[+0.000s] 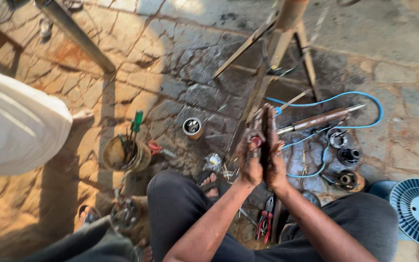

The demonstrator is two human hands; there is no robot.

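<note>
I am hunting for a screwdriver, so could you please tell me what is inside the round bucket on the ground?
A green-handled screwdriver and other dark tools stand in the bucket. Their lower ends and the bottom are hidden.

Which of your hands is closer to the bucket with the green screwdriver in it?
Left. The left hand is pressed against the right hand, on the side facing the bucket; the right sits just beyond it.
</note>
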